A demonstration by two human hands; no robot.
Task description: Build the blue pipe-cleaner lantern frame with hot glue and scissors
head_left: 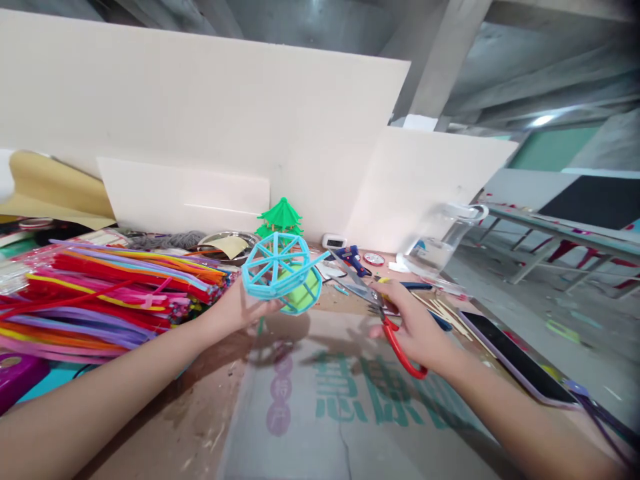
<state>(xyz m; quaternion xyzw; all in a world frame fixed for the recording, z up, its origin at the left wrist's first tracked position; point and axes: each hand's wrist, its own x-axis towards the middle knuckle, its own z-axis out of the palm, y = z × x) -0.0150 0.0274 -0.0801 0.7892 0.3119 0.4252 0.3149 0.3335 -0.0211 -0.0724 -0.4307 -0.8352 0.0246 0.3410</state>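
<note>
Nearest to us, the desk (200, 427) carries flattened cardboard with green lettering. Above it, our right hand (417, 327) has its grip clamped on red-handled scissors (385, 313), blades pointing far-left. Our left hand (240, 310) holds a blue pipe-cleaner wheel (277, 267) with a green ball behind it. Left lies a pile of coloured pipe cleaners (110, 287); right, a phone (515, 360). Farther back stands a green paper tree (281, 217).
</note>
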